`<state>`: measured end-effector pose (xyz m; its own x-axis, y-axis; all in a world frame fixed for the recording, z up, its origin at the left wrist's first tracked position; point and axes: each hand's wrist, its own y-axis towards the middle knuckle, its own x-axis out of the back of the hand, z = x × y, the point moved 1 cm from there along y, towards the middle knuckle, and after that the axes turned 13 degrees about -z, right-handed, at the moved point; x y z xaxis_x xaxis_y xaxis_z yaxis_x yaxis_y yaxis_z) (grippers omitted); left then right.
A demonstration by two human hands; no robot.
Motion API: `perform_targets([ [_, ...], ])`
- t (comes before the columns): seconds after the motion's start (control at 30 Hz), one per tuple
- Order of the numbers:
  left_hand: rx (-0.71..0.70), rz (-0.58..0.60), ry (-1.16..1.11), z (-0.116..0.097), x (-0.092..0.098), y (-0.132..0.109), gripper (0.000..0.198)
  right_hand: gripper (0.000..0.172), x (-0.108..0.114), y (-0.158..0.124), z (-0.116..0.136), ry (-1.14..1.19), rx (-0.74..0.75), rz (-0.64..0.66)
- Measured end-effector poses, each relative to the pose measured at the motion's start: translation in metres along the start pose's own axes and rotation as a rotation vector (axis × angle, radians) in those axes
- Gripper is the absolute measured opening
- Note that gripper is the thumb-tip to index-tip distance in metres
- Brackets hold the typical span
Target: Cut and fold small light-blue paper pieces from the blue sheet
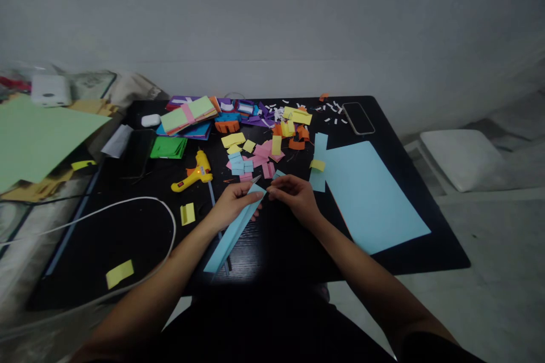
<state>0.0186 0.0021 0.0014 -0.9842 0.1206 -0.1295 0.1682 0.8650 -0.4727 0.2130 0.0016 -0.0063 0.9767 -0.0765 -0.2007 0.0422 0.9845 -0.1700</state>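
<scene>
A long light-blue paper strip lies slanted over the black table, its far end raised between my hands. My left hand is closed on that upper end, thumb on top. My right hand meets it from the right, fingers pinched at the strip's tip. A small metal point, maybe scissor blades, shows just above the tip. Several small cut paper pieces in blue, pink and yellow lie just beyond my hands.
A large light-blue sheet lies at the right. A yellow glue gun with a white cable is left of my hands. Stacked coloured paper, a phone, yellow scraps and a green sheet surround them.
</scene>
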Motion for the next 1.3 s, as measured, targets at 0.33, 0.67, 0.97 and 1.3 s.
perform_targets([
  [0.33,0.003,-0.006,0.01,-0.001,-0.0011,-0.0003,0.039,0.014,0.0002,0.004,-0.0023,-0.04,0.05,-0.001],
  [0.67,-0.001,0.004,0.013,0.001,-0.0002,0.0008,0.038,0.002,0.0024,0.0025,-0.0012,-0.002,0.007,-0.007],
  [0.97,0.003,0.01,0.019,-0.0007,-0.0014,-0.0008,0.04,0.018,-0.001,0.003,-0.0012,0.034,0.008,0.033],
  [1.3,0.007,0.002,0.03,0.0005,-0.0011,0.0003,0.036,0.029,-0.0022,0.0013,0.001,0.034,-0.013,0.009],
])
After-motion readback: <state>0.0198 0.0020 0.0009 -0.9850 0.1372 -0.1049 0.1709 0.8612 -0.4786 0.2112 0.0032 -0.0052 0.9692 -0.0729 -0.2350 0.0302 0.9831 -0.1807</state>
